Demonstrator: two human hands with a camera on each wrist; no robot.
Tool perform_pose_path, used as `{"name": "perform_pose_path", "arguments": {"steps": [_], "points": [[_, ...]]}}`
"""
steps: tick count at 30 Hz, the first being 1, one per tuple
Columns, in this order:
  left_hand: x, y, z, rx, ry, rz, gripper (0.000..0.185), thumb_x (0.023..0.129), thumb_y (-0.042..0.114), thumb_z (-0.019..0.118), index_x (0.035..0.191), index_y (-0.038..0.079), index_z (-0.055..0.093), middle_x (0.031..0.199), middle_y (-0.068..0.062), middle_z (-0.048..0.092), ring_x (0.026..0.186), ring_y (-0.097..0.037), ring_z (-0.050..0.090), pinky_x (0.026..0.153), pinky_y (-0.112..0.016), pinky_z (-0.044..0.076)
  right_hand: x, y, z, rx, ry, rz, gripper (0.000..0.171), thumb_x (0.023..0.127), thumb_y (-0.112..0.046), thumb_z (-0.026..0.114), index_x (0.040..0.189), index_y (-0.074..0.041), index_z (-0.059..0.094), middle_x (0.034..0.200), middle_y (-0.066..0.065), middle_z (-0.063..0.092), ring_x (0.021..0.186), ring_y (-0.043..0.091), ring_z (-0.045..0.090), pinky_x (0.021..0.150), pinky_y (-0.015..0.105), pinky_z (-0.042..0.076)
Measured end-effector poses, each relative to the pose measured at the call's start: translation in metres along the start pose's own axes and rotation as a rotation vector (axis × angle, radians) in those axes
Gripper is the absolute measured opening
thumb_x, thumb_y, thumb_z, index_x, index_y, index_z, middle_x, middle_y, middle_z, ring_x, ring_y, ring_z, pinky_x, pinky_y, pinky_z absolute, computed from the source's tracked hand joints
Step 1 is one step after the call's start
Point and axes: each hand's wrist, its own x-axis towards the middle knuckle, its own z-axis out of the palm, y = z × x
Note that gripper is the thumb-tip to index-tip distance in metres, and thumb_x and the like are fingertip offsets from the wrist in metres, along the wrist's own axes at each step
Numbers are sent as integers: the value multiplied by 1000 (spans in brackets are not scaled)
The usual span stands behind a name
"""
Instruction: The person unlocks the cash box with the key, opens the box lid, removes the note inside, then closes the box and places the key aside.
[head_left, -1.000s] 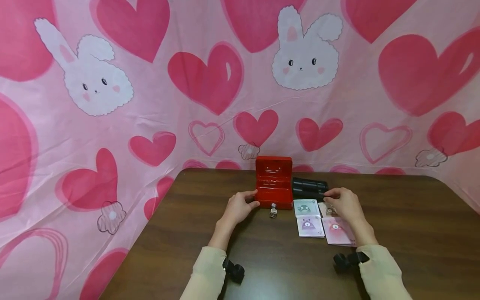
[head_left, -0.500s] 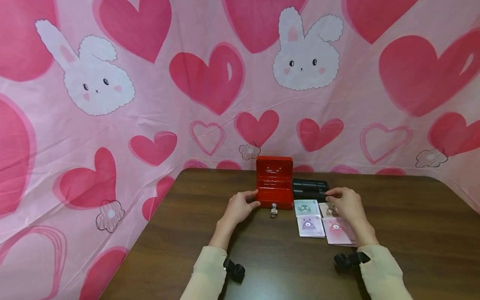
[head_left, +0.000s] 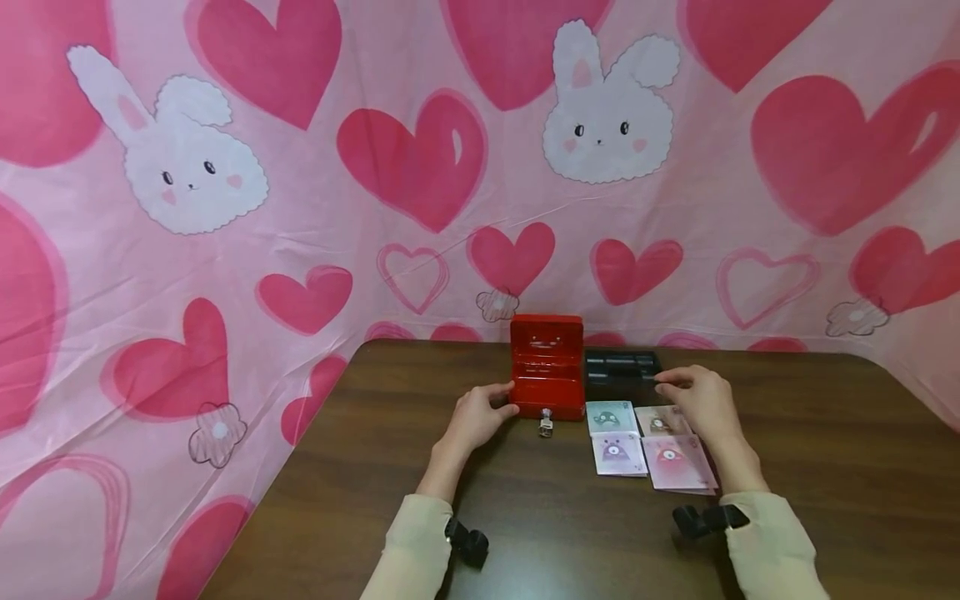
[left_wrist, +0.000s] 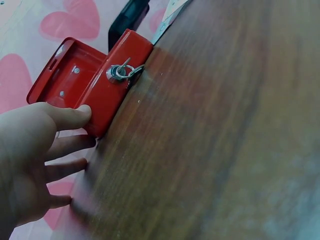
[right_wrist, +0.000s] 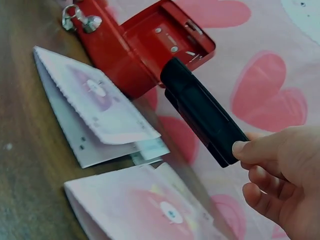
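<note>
Pinching the right end of a black tray (head_left: 622, 367), the right hand (head_left: 703, 407) is the nearer; the tray runs left to right, right of centre, beside the red box (head_left: 547, 397). The left hand (head_left: 477, 415), fingers spread, touches that box. Only the right wrist view shows the folded purple note (right_wrist: 97, 100) gaping.

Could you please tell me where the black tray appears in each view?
Head: the black tray, right of centre, between the red box and the right hand.
Left wrist: the black tray, near the top edge, partly hidden by the red box.
Right wrist: the black tray, near the centre, one end in the right hand.
Shared landmark: the red box.
</note>
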Motion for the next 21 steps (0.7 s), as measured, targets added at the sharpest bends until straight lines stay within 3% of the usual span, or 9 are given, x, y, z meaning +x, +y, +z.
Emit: {"name": "perform_pose_path", "arguments": {"steps": [7, 21], "points": [[0, -1, 1, 5, 8, 1, 46, 92, 30, 71, 136, 21, 63, 131, 0, 68, 124, -22, 61, 109, -51, 44, -1, -9, -11, 13, 17, -17, 16, 91, -12, 69, 102, -2, 76, 108, 25, 68, 98, 40, 63, 81, 54, 52], [0, 1, 1, 19, 20, 42, 48, 92, 27, 72, 138, 17, 60, 125, -5, 70, 121, -23, 63, 110, -52, 42, -1, -18, -27, -22, -44, -94, 15, 90, -14, 71, 100, -6, 78, 105, 20, 71, 95, 36, 63, 77, 44, 52]]}}
